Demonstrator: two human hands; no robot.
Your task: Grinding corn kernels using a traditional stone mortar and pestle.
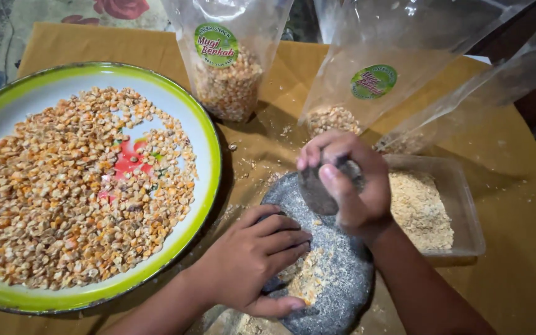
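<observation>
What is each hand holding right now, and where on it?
The right hand grips a dark stone pestle around its upper end. The left hand holds nothing; it rests on the stone mortar beside crushed corn.

Brown-covered table [516, 205] carrying a green-rimmed tray [209, 149], grey stone mortar [342, 273], clear plastic tub [463, 205], two standing bags [231, 56], scattered crumbs [249, 164].

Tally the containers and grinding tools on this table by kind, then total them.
Clear plastic bags: 3
Round green-rimmed enamel tray of corn kernels: 1
Clear rectangular plastic tub of ground meal: 1
Grey stone grinding slab: 1
Grey stone pestle, in the right hand: 1
Total: 7
</observation>
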